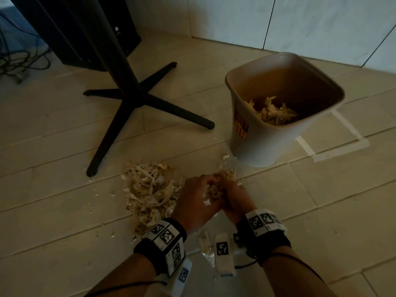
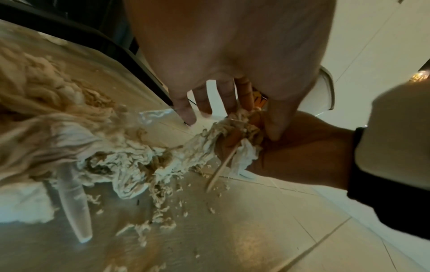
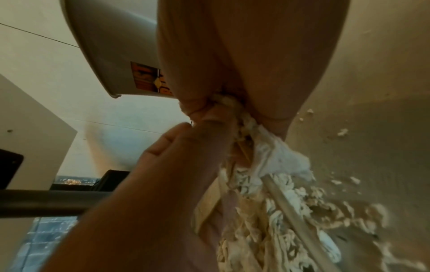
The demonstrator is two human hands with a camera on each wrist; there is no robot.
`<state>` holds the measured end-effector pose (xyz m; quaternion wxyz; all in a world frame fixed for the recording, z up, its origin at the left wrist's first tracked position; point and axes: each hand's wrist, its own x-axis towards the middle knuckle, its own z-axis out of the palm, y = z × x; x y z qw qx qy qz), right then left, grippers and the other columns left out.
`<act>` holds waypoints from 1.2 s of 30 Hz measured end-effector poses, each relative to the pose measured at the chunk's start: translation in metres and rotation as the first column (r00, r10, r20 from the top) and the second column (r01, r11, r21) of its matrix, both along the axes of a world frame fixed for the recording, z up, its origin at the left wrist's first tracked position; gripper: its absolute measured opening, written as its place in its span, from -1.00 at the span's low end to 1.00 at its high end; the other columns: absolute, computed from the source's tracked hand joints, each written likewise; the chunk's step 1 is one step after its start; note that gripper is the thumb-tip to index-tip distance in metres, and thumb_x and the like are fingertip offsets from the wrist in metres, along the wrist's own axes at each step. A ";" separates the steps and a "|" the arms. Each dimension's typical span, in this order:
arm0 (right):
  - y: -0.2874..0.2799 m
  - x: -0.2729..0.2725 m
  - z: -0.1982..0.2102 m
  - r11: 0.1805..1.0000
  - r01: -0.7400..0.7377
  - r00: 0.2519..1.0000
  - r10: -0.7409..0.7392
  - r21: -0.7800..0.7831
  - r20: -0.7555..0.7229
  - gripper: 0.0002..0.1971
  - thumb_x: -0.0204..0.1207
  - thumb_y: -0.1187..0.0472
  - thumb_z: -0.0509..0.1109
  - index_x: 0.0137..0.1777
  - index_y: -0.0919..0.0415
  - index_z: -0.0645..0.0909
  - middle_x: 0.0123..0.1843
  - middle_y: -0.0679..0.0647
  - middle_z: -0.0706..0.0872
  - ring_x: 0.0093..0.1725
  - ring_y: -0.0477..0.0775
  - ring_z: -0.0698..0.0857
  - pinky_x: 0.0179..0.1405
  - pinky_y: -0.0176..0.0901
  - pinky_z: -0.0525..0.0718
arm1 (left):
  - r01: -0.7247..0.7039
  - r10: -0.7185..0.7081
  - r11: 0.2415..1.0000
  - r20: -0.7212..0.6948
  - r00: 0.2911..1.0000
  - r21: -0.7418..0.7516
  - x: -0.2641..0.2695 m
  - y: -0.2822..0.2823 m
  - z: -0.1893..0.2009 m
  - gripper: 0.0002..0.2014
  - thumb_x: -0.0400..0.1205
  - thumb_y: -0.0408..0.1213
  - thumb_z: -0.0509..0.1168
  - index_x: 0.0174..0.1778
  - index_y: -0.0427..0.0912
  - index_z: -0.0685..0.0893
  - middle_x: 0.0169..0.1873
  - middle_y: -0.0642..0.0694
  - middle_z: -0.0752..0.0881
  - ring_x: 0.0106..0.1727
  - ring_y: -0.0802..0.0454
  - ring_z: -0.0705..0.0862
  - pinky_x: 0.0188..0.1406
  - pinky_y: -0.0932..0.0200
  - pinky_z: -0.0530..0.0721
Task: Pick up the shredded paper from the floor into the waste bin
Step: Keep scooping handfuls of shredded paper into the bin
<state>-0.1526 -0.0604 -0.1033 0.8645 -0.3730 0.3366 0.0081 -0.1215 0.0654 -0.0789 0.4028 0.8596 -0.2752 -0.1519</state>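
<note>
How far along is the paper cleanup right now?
Partly done. Some shreds already lie in the waste bin. In hand: the left hand and right hand together grip a clump of shredded paper just above the floor. Left: the big pile beside the left hand, plus small scattered bits around it.
</note>
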 end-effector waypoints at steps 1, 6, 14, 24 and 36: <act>-0.002 0.002 -0.003 1.000 0.018 1.000 -0.018 -0.002 -0.019 -0.72 0.48 0.53 0.12 -0.01 0.35 0.65 -0.13 0.30 0.72 -0.17 0.25 0.73 -0.27 -0.04 0.72 | 0.023 -0.023 1.000 0.010 1.000 -0.016 -0.002 0.003 0.001 -0.48 0.45 0.13 0.46 0.30 0.17 0.51 0.14 0.16 0.51 0.17 0.27 0.54 0.15 0.24 0.61; -0.006 0.008 -0.001 0.996 0.086 0.992 -0.084 0.018 -0.091 -0.75 0.65 0.35 0.17 -0.22 0.29 0.61 -0.21 0.33 0.69 -0.18 0.31 0.72 -0.13 0.14 0.71 | 0.053 -0.062 0.994 -0.090 0.994 -0.097 -0.008 0.018 -0.003 -0.32 0.48 -0.08 0.52 0.48 0.19 0.37 0.44 0.14 0.37 0.41 0.24 0.46 0.29 0.40 0.52; -0.013 0.003 0.013 0.965 0.134 0.985 -0.154 0.226 0.075 -0.66 0.52 0.44 0.10 -0.45 0.15 0.46 -0.42 0.11 0.49 -0.39 0.14 0.55 -0.25 0.00 0.56 | -0.105 0.032 0.973 -0.330 0.943 -0.205 -0.018 0.019 0.009 -0.70 0.47 -0.40 0.54 0.06 -0.06 0.69 -0.06 0.03 0.76 -0.19 0.10 0.77 -0.20 0.23 0.76; -0.002 0.002 0.011 0.983 0.113 0.986 -0.128 0.142 0.103 -0.89 0.57 0.28 0.44 0.03 0.30 0.62 -0.11 0.23 0.72 -0.11 0.20 0.75 -0.07 0.11 0.74 | -0.204 0.155 0.963 -0.260 0.953 -0.177 -0.023 0.010 0.019 -0.81 0.51 -0.43 0.48 -0.23 0.01 0.81 -0.26 0.12 0.83 -0.18 0.19 0.79 -0.11 0.26 0.74; -0.006 0.011 0.018 0.965 0.253 0.967 -0.255 0.064 0.026 -0.19 0.28 -0.28 0.58 0.42 0.23 0.55 -0.12 0.11 0.73 -0.24 0.09 0.75 -0.28 0.01 0.71 | -0.277 0.211 0.946 -0.335 0.918 -0.166 -0.020 0.010 0.021 -0.89 0.47 -0.23 0.56 -0.17 -0.01 0.77 -0.21 0.05 0.77 -0.23 0.07 0.73 -0.21 0.16 0.74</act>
